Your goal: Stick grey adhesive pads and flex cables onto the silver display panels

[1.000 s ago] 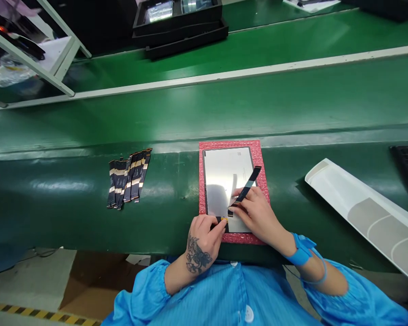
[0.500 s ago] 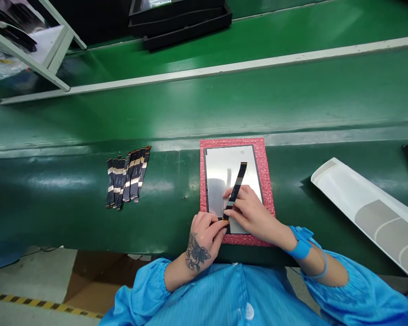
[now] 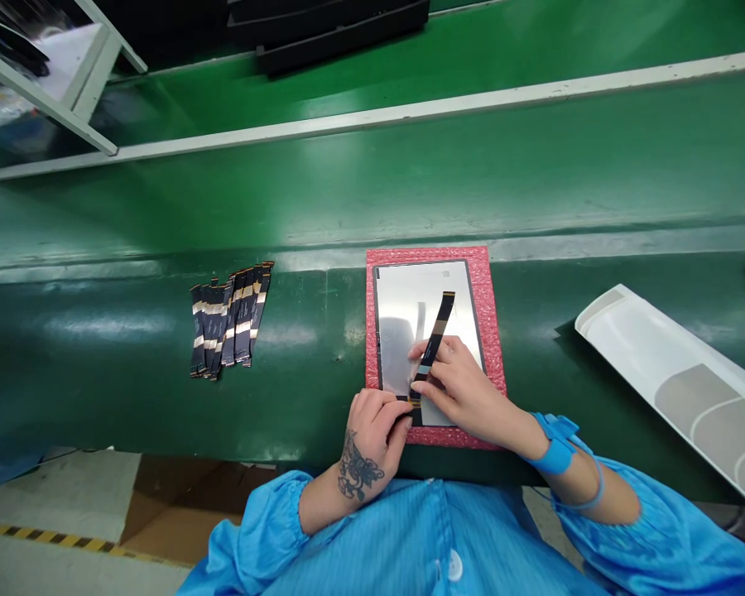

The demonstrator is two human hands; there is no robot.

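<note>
A silver-backed display panel [image 3: 397, 285] lies on a pink foam sheet [image 3: 492, 331] on the green bench. My right hand [image 3: 459, 381] pinches a black flex cable [image 3: 439, 329] between thumb and fingers. The cable slants up over the panel, its upper end free, its lower gold end at a black tab [image 3: 415, 416] on the panel's near edge. My left hand [image 3: 376, 430], tattooed on the back, has its fingers closed at that same edge, thumb and index finger around the tab. Whether the cable's end is joined to the tab is too small to tell.
Several flex cables [image 3: 229, 323] lie fanned out on the bench to the left. At the right rests a long white curved cover [image 3: 664, 372] with grey patches. Black trays [image 3: 341, 37] sit beyond the white rail [image 3: 372, 118], and a white frame [image 3: 93, 83] stands at the far left.
The view has shifted slightly. Both hands stay at the panel's near edge, and the cable's lower end has moved a little at the tab.
</note>
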